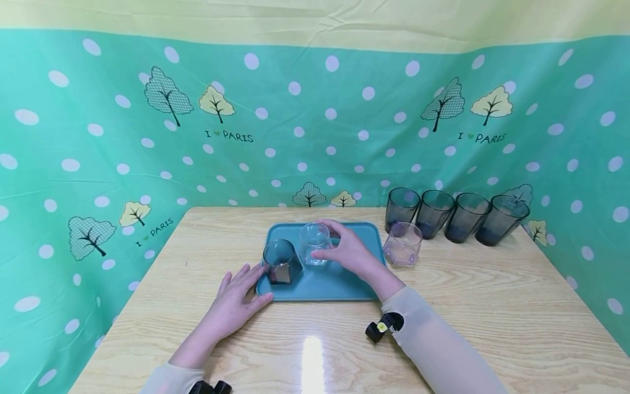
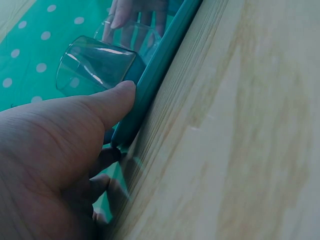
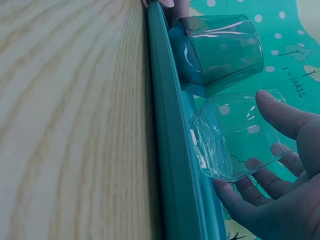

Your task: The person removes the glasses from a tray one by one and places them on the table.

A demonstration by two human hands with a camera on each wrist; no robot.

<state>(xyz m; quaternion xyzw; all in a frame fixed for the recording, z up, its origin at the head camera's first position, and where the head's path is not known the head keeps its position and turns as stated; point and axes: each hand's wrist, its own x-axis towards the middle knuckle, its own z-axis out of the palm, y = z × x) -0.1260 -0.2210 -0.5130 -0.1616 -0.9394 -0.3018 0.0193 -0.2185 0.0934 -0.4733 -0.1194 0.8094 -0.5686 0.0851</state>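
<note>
My right hand [image 1: 346, 250] holds a clear drinking glass [image 1: 315, 241] over the blue tray [image 1: 339, 284], thumb on one side and fingers on the other. In the right wrist view this glass [image 3: 235, 137] has a thick faceted base, at or very near the tray surface. A grey tinted glass [image 1: 280, 262] stands upright on the tray's left part, just left of the clear one. My left hand [image 1: 236, 303] rests at the tray's front left corner, fingers spread along the side. Its thumb [image 2: 122, 97] touches the tray rim in the left wrist view.
Right of the tray stands another clear glass [image 1: 402, 246] with a pinkish tint. Behind it, several tall dark glasses [image 1: 433, 216] stand in a row along the back right of the wooden table [image 1: 162, 306]. A green dotted curtain [image 1: 315, 120] encloses the back and sides.
</note>
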